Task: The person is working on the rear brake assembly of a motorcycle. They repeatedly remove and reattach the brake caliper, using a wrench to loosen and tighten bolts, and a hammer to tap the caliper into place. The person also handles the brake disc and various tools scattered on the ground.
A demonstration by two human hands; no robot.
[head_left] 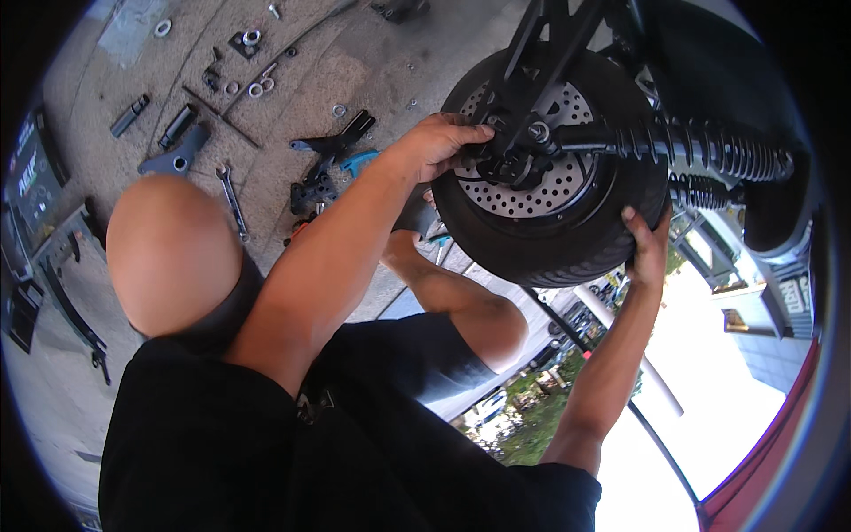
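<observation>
A black-tyred wheel (532, 257) with a drilled silver brake disc (567, 182) is held up in front of me, between black frame arms (532, 66). My left hand (439, 146) is closed on the black bracket (503, 142) at the wheel's hub, its thumb lying on top; the other fingers are partly hidden. On the right, my right hand (650, 248) grips the tyre's lower edge, thumb on the tread side and fingers mostly out of sight behind it. A black coil-spring shock absorber (709, 151) runs from the hub toward the right, with a second spring (700, 191) below it.
On the ground to the left lie an open-ended wrench (232, 202), a long rod (222, 117), black tubes (131, 115), dark brackets (332, 142), and several washers and nuts (255, 89). A box (40, 168) stands at the far left. My bent knees are close below the wheel.
</observation>
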